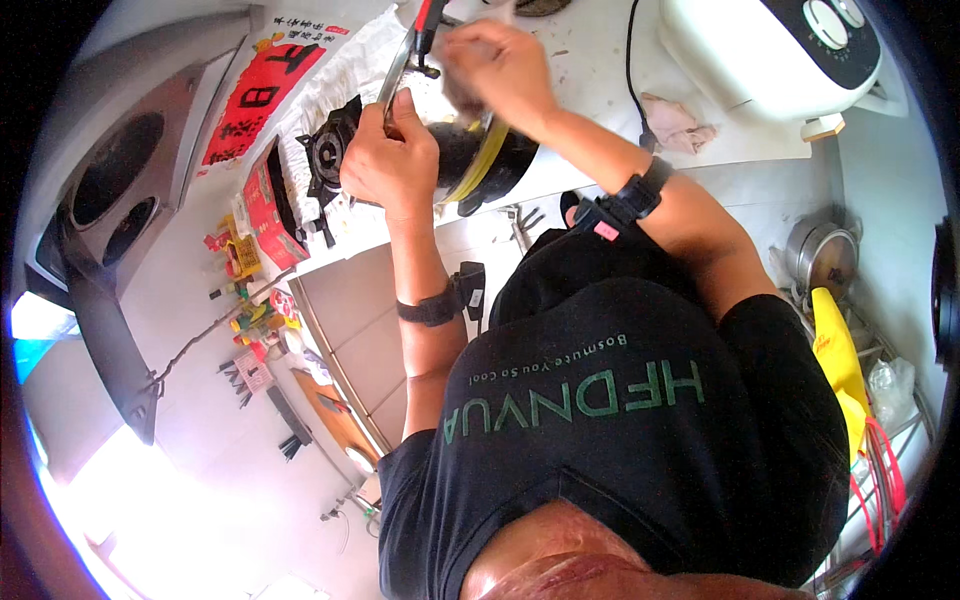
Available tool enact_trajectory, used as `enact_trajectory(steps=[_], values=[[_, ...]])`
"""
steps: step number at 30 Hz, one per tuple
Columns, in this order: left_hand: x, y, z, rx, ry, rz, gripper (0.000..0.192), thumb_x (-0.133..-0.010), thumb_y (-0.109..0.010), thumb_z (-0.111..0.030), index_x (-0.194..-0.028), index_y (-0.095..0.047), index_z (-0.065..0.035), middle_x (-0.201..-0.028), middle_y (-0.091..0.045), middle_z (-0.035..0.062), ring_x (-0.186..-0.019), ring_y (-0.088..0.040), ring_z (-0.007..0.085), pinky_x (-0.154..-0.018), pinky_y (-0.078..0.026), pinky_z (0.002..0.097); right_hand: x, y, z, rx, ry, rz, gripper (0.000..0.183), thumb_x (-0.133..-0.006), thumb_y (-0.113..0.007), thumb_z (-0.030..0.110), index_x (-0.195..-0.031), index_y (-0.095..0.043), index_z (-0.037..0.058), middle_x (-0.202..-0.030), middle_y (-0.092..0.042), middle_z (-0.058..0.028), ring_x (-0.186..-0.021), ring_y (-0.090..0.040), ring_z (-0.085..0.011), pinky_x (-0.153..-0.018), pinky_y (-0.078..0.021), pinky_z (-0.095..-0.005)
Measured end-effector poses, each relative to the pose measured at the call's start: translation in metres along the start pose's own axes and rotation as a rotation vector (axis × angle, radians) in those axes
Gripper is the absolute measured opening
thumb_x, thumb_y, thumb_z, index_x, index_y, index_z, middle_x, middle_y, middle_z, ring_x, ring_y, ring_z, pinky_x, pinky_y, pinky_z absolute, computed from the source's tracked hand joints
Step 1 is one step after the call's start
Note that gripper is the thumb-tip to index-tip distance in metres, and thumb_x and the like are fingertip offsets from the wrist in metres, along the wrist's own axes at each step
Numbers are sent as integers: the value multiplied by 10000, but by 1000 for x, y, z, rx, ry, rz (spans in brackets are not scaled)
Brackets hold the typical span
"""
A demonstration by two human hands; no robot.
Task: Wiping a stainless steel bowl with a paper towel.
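Note:
My left hand (394, 154) is closed on the lower end of a narrow metal bar (397, 71), above the near edge of a white worktop. At the bar's upper end is a tool with a red and black handle (427, 26), next to a small dark fitting (426, 71). My right hand (499, 71), blurred, is just right of that fitting; what its fingers hold cannot be told. Behind and beside my left hand lies a black cylindrical body (454, 154) with a yellow band (484, 161). A black round part with a jagged rim (328, 154) shows left of the hand.
A white countertop appliance with dials (757, 60) stands at the right, by a black cable (632, 67) and a crumpled pink cloth (675, 124). A red box (274, 217) is at the left. Pliers-like tools (519, 225) lie below the worktop edge.

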State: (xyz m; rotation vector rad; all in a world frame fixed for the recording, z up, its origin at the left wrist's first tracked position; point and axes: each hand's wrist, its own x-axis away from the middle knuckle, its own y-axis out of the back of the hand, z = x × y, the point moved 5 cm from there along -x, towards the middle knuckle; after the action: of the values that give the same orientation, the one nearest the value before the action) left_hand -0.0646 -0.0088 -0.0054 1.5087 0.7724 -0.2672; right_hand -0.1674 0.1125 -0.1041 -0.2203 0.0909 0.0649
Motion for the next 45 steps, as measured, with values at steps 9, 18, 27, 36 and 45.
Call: enact_trajectory(steps=[9, 18, 27, 36, 45], values=[[-4, -6, 20, -25, 15, -42, 495, -954, -672, -488, -642, -684, -105, -537, -586, 142, -464, -555, 373, -456, -373, 485, -23, -12, -7, -20, 5, 137, 211, -838, -778, 318, -965, -830, 158, -851, -767, -154, -762, -748, -281, -722, -567, -399], [-10, -7, 28, 19, 5, -84, 523, -952, -689, -463, -568, -593, -120, -473, -536, 104, -415, -536, 360, -416, -354, 457, -34, -17, 15, 309, 303, 54, 164, -837, -788, 342, -917, -840, 210, -774, -764, -67, -687, -728, -263, -679, -571, -388], [-2, -6, 37, 11, 60, -37, 504, -966, -663, -481, -620, -656, -115, -507, -563, 117, -438, -543, 348, -440, -361, 455, -26, -22, 11, 235, 254, 172, 190, -829, -781, 369, -923, -818, 208, -835, -755, -101, -802, -727, -310, -747, -564, -422], [2, -5, 29, -43, -8, -65, 511, -953, -679, -475, -586, -618, -124, -492, -552, 134, -438, -553, 389, -423, -373, 472, -18, -18, 12, 211, 15, 292, 171, -836, -777, 278, -958, -826, 168, -838, -776, -110, -763, -755, -218, -710, -580, -343], [-3, -1, 27, 30, 1, -47, 534, -982, -638, -473, -583, -606, -120, -494, -556, 128, -436, -545, 379, -428, -368, 474, -25, -21, 27, 293, 268, 254, 180, -844, -767, 278, -956, -809, 142, -808, -769, -88, -770, -746, -259, -740, -568, -365]])
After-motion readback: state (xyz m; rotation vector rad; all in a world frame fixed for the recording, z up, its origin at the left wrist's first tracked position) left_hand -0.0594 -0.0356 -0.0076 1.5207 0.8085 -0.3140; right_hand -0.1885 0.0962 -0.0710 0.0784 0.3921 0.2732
